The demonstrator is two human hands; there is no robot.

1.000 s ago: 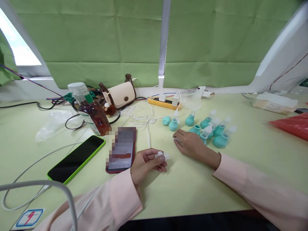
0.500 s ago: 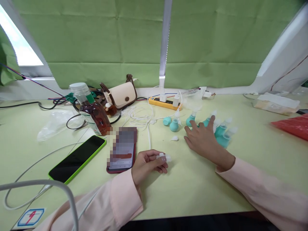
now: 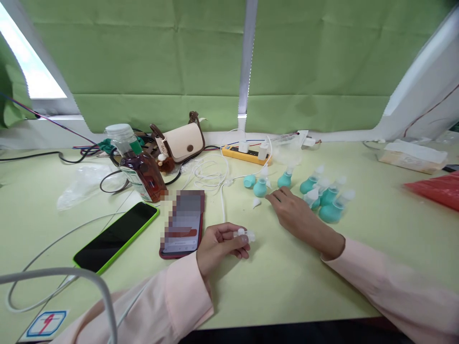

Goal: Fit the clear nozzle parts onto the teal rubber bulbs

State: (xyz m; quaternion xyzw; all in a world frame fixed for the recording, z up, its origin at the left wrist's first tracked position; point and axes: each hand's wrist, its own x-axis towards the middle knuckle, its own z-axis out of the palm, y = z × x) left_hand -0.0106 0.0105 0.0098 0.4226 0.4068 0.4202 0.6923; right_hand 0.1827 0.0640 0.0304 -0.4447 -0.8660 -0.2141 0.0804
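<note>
My left hand point(image 3: 223, 242) pinches a small clear plastic fitting point(image 3: 244, 235) between thumb and fingers, low over the table. My right hand point(image 3: 292, 212) is palm down, its fingers reaching left with nothing visible in them; their undersides are hidden. Just left of its fingertips, apart from them, a small white pointed tip point(image 3: 256, 203) lies on the table. Behind the fingers are a teal squeeze bulb point(image 3: 260, 187) with a clear nozzle, another bulb point(image 3: 284, 179) and a bulb lying on its side point(image 3: 249, 180). Several more teal bulbs point(image 3: 330, 212) with clear nozzles cluster beyond my right wrist.
Left of my left hand lie a phone in a red case point(image 3: 184, 224) and a green-edged phone point(image 3: 116, 236). A brown bottle point(image 3: 145, 174), a cream handbag point(image 3: 184, 142), coiled white cable point(image 3: 210, 174) and a yellow power strip point(image 3: 242, 155) stand behind. Red plastic point(image 3: 435, 186) lies right.
My right hand has moved left off the clustered bulbs, and its spread fingers have drawn together. The white tip has turned and shifted slightly left. My left hand has stayed in place.
</note>
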